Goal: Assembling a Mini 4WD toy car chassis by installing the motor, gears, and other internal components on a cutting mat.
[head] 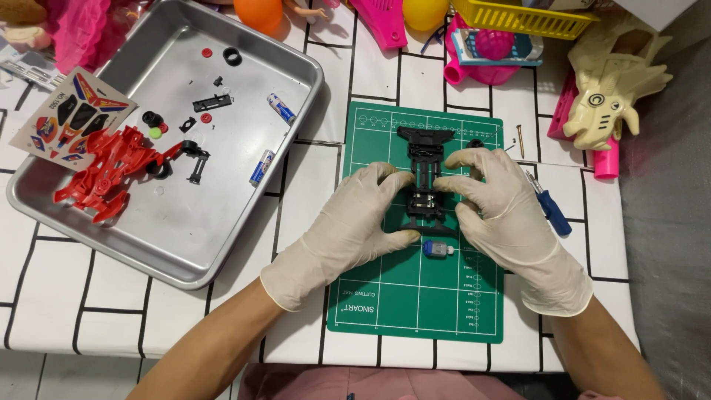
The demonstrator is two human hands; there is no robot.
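A black toy car chassis lies lengthwise on a green cutting mat. My left hand, in a cream glove, grips the chassis from its left side, fingertips at its middle and thumb near its near end. My right hand, also gloved, pinches the chassis from the right. A small blue and silver motor rests on the mat just below the chassis, between my hands.
A metal tray at left holds a red car body, a sticker sheet, two batteries, black wheels and small parts. A blue-handled screwdriver and a screw lie right of the mat. Plastic toys crowd the far edge.
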